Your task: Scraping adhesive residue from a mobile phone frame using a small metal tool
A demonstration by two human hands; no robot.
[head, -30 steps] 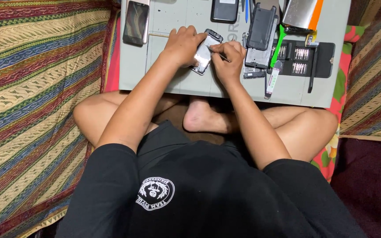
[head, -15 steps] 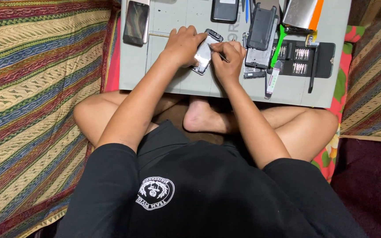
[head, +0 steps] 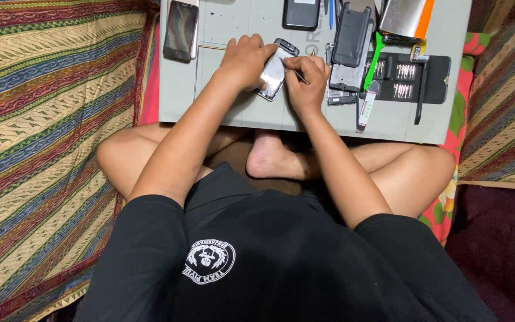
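Holding a small opened phone, silvery inner side up, the left hand curls over its left edge and pins it against the grey work mat. The right hand is closed around a thin dark tool, pinched like a pen, tip resting on the phone's right side near its upper end.

Position: the phone lies tilted between the 2 hands, roughly mid-width of the mat and nearer its far edge than its near edge. Left fingers touch it directly; the right hand reaches it only through the tool tip.

Risks, as judged:
1. Tool tip slipping off the shiny surface. Cause: steep pen grip and a slick metal face. Result could be a scratch or a jab toward the left fingers, which sit just beside the tip.
2. Phone pivoting under the push. Cause: it is braced on 1 side only.
3. Small parts lost. Cause: the mat rests over crossed legs on striped fabric, so anything rolling off the near edge drops into folds. Whether any loose screws lie there now is too small to tell.
4. Knocking neighbours. Another dark phone body and the open bit case lie close to the right wrist; a second handset sits near the mat's far left corner.
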